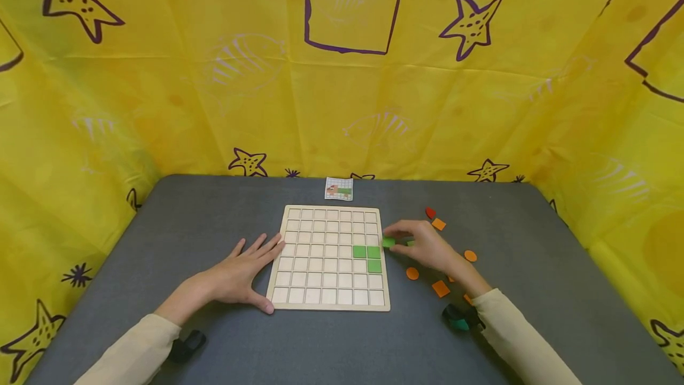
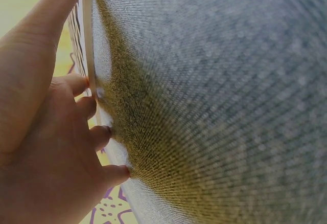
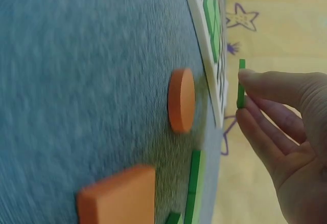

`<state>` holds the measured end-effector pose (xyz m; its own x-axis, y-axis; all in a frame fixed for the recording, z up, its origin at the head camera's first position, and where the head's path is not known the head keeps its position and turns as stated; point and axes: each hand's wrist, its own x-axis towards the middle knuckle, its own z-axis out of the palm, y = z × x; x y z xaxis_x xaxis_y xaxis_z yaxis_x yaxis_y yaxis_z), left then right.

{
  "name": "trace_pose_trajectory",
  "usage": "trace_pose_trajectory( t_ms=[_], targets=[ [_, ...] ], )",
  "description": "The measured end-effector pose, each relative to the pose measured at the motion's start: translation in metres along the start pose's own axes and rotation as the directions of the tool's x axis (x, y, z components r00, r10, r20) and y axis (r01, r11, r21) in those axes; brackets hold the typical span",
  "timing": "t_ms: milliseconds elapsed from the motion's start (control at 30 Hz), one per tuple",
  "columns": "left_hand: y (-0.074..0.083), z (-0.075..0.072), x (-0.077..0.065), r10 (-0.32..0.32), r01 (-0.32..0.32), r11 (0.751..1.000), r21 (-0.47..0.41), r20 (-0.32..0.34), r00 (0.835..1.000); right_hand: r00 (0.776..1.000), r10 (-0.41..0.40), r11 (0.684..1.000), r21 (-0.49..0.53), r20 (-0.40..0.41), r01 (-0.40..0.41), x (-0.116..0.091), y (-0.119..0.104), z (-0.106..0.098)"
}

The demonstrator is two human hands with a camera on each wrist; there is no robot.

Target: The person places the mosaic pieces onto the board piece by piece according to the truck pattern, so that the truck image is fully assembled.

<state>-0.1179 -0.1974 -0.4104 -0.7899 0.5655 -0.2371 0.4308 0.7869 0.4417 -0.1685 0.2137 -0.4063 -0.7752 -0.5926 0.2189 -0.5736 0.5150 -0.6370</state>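
Observation:
A pale wooden grid board [image 1: 326,308] lies on the grey table, with three green square tiles [image 1: 374,266] set in cells near its right side. My left hand [image 1: 235,278] rests at the board's left edge, fingers spread, with thumb and fingertips touching the frame. In my right hand [image 1: 424,245], thumb and fingers pinch a green square tile [image 3: 241,83], raised beside the board's right edge. Under and around that hand lie an orange disc [image 1: 412,273], an orange square tile [image 1: 440,289] and more green tiles [image 3: 194,188], partly hidden by the hand in the head view.
A small picture card [image 1: 339,189] stands behind the board. Right of the board are a red piece [image 1: 430,212], another orange square [image 1: 439,224], another orange disc [image 1: 470,255] and a dark green piece [image 1: 459,325] near the right wrist. Yellow patterned cloth [image 1: 342,106] surrounds the table.

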Motion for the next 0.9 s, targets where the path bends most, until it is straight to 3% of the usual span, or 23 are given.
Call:
trace_pose_trajectory(
  t_ms=[267, 533, 900],
  targets=[
    [-0.001, 0.001, 0.001, 0.000, 0.000, 1.000, 0.005, -0.001, 1.000, 0.999, -0.041, 0.999, 0.005, 0.000, 0.041, 0.002, -0.008, 0.009],
    [0.000, 0.001, 0.000, 0.008, -0.008, 1.000, 0.005, -0.007, 1.000, 0.997, -0.061, 0.998, -0.012, 0.054, 0.062, 0.000, -0.009, 0.018],
    [-0.001, 0.001, 0.000, 0.008, -0.008, 1.000, -0.002, -0.007, 1.000, 0.993, -0.107, 0.994, -0.017, 0.044, 0.108, 0.003, -0.016, 0.030]
  ],
)
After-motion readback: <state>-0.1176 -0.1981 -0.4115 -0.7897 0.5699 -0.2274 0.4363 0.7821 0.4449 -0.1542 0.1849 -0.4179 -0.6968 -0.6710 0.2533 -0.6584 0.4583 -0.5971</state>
